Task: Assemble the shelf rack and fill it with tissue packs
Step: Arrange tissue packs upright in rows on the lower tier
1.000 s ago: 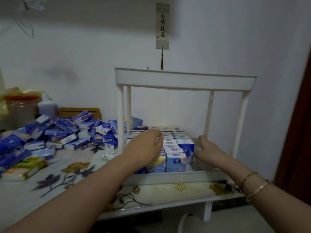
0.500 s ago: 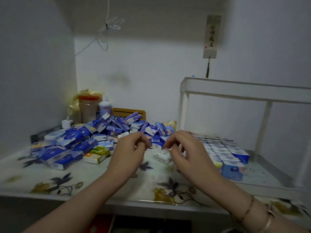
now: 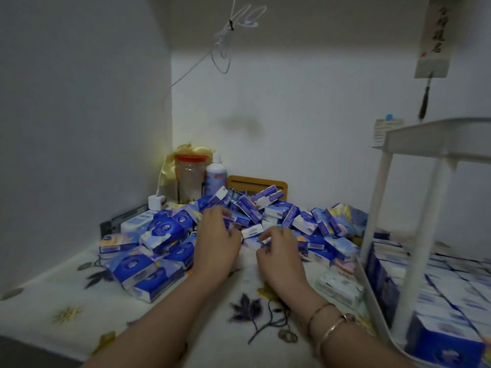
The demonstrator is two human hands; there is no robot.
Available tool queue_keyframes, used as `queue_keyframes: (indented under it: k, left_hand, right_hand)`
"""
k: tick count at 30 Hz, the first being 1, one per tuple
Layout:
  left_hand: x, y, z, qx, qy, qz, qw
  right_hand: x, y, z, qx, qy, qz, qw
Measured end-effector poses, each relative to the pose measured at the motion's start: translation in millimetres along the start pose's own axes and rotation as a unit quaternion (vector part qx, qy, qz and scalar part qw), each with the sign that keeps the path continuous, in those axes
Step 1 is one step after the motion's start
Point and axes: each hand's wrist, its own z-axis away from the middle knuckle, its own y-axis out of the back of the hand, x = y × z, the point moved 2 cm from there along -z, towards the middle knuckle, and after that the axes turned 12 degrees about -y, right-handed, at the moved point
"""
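A heap of blue and white tissue packs (image 3: 159, 232) lies at the back of the flowered table (image 3: 79, 301). My left hand (image 3: 216, 244) rests at the heap's front, fingers curled over a blue pack (image 3: 239, 221). My right hand (image 3: 279, 252) is just beside it, fingertips bent onto a white-edged pack (image 3: 252, 231). The blur hides whether either hand grips. The white shelf rack (image 3: 435, 139) stands at the right. Its lower tray (image 3: 370, 285) holds rows of upright packs (image 3: 457, 285).
A red-lidded jar (image 3: 190, 179), a white bottle (image 3: 216, 176) and a wooden frame (image 3: 257, 183) stand behind the heap. A white plug (image 3: 155, 201) with its cable sits in the corner. Walls close the left and back. A scroll (image 3: 433, 35) hangs above the rack.
Both hands left the rack's lower tray, swung left across the table and reached forward into the loose heap. My view turned left with them.
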Motion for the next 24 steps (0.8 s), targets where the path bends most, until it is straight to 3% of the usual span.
queue_keyframes:
  k: [7, 13, 19, 24]
  left_hand:
    - [-35, -18, -59, -0.024, 0.006, -0.065, 0.998]
    - [-72, -38, -68, -0.071, 0.019, -0.095, 0.993]
    - [-69, -33, -66, 0.003, -0.031, -0.101, 0.994]
    - [-48, -7, -56, 0.103, -0.059, -0.035, 0.992]
  right_hand:
    - [6, -30, -41, 0.075, 0.007, 0.013, 0.997]
    - [8, -47, -63, -0.011, 0.052, 0.034, 0.998]
    - [11, -53, -66, -0.078, 0.055, 0.102, 0.99]
    - [4, -39, -58, -0.016, 0.061, -0.052, 0.997]
